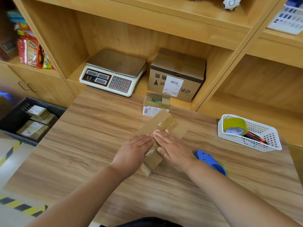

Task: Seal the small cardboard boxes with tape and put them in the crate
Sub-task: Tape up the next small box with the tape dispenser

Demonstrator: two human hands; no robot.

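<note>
Head view: the long brown cardboard box lies in the middle of the wooden worktop. The left hand and the right hand press flat on it, fingers straight and together, probably to smooth the clear tape over the seam. The black plastic crate stands low at the left, within reach.

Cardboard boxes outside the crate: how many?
3: long box under left hand and right hand; small open box behind it; large box on shelf by scale. Others may be hidden.

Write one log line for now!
step: pressing clear tape; left hand, right hand: flat on long brown cardboard box; blue tape dispenser: unheld
</note>
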